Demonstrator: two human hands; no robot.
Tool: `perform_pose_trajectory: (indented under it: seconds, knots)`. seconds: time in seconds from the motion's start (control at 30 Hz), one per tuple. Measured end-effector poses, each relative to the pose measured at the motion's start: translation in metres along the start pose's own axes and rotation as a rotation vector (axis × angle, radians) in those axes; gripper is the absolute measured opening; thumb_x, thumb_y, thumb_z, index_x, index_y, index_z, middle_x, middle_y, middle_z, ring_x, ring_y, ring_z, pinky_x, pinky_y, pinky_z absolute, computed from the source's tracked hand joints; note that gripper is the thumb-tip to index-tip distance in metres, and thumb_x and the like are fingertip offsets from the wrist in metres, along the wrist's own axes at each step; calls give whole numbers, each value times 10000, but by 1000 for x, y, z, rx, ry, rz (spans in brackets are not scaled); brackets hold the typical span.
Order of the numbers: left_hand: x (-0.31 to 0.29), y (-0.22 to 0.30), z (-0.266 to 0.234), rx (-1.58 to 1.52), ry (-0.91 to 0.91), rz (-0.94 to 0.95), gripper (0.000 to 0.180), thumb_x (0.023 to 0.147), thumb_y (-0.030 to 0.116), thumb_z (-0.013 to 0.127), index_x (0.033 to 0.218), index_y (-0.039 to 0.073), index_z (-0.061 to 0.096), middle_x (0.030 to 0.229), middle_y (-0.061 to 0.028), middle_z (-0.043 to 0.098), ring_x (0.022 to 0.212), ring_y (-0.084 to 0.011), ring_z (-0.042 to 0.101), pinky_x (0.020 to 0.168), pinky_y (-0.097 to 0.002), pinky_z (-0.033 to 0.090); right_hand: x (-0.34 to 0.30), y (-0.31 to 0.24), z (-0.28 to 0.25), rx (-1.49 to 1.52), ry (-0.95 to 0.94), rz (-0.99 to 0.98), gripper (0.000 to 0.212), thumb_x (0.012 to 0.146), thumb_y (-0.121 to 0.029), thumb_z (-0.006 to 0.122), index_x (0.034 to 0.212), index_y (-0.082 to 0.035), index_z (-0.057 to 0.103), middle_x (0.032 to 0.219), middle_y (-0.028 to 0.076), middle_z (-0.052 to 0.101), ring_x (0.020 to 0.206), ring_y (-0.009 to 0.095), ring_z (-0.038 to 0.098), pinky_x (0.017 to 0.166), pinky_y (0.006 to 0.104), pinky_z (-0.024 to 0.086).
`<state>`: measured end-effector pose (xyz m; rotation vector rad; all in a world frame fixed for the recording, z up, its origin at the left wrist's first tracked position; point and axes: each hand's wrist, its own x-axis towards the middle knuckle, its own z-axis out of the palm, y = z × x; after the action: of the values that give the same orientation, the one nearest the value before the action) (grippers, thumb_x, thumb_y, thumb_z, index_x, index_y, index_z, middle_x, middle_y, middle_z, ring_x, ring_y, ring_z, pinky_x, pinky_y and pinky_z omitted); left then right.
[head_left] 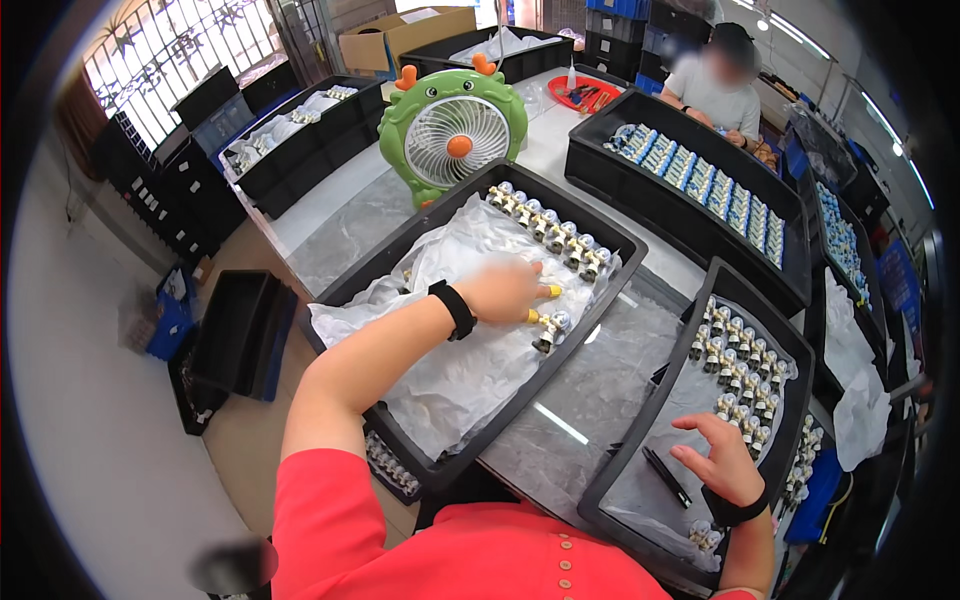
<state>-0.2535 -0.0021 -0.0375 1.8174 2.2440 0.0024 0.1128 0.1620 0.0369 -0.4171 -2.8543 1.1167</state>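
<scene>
My left hand (503,290) reaches over the left black tray (462,462), yellow covers on two of its fingertips. Those fingertips are spread, with nothing visible between them. Just beside them stands a small figurine (550,331) with a shiny round head, pale-and-gold body and dark base. A row of similar figurines (548,228) lines the tray's far right side, on crumpled white paper (440,375). My right hand (728,462) hovers over the right black tray (597,497), thumb and forefinger apart and empty. Below it lies a black pen-like tool (667,477); several rows of figurines (738,360) stand beyond.
A green cartoon-shaped fan (455,130) stands behind the left tray. Farther back are a tray of blue-and-white figurines (700,185), a red dish of tools (584,93) and a seated person (715,90). Stacked black crates (235,335) stand on the left floor.
</scene>
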Motion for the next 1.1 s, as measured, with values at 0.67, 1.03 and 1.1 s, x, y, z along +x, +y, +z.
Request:
perform_pose_trajectory:
  seconds: [0.67,1.03,1.1]
  knots:
    - [-60,-29,-11,-21,-126,-220,791,768,491,651,1444,222,341,1505,-222,216,1354,-435,257,1060,-526,286,5,11,6,-16,-5,-4,315,777,-121,700,1044,24,620,989,175,647,947,312,623,834,348,480]
    - [-66,-4,-9,-1,-82,-61,648,808,359,641,1392,192,414,1489,-184,260,1316,-382,322,1044,-522,299,3,27,9,-49,11,11,316,769,-120,695,1042,22,625,987,174,650,946,305,620,841,350,476]
    - [-67,7,-11,-16,-149,-38,596,815,344,635,1363,189,459,1490,-165,272,1316,-379,325,1044,-520,297,2,27,10,-44,14,14,315,770,-122,694,1042,22,625,988,172,649,945,303,619,842,349,475]
